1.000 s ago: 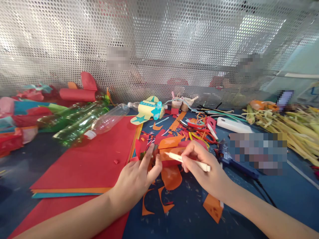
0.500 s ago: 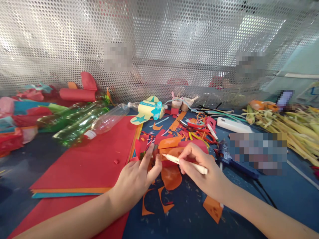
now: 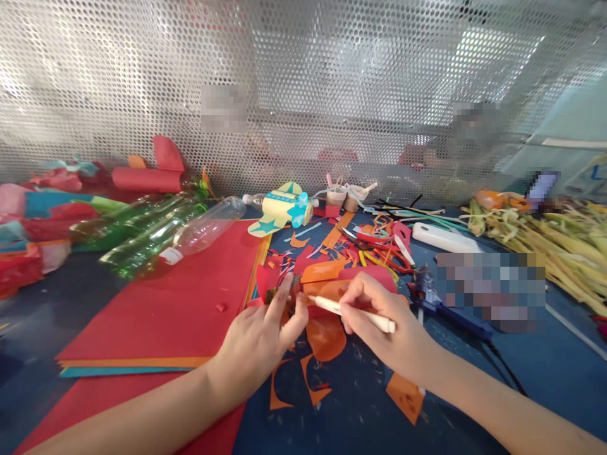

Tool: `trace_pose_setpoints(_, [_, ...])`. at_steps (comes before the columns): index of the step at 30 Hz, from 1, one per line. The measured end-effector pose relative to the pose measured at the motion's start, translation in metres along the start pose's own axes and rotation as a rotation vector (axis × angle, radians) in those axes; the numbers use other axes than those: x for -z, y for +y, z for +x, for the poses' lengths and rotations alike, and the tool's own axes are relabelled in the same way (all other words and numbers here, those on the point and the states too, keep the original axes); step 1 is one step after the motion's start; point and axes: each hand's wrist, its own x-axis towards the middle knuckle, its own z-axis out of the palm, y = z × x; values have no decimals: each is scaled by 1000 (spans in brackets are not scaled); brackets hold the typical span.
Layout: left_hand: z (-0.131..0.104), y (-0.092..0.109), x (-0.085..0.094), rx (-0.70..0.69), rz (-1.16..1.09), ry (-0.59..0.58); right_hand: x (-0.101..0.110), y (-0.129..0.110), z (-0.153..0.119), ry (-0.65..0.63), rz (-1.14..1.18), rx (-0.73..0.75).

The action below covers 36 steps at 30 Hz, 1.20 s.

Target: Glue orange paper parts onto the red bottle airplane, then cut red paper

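Perforated metal screening (image 3: pixel 303 76) backs a blue worktable (image 3: pixel 521 379) littered with paper scraps. An orange paper piece (image 3: pixel 327 292) lies at centre, just right of stacked red sheets (image 3: pixel 190 297). It is pressed down by the left hand (image 3: pixel 258 341), fingers extended and nothing gripped. A white pen (image 3: pixel 351 313) is pinched in the closed right hand (image 3: pixel 384 322), tip on the paper. Clear bottles (image 3: pixel 156 237) are noted far left.
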Motion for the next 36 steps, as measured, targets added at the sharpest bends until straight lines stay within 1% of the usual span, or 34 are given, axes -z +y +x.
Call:
trace_pose_setpoints(4, [-1, 0, -1, -4, -4, 12, 0, 0, -1, -1, 1, -2])
trace_pose_setpoints(9, [-2, 1, -1, 0, 0, -11, 0, -1, -1, -6, 8, -9])
trace_pose_setpoints(15, [-3, 0, -2, -1, -6, -8, 1, -2, 0, -2, 11, -9])
trace_pose_setpoints(32, [-1, 0, 2, -3, 0, -36, 1, -1, 1, 0, 34, -42])
trace_pose_setpoints(36, [-1, 1, 1, 8, -17, -50, 1, -1, 0, -5, 29, -13])
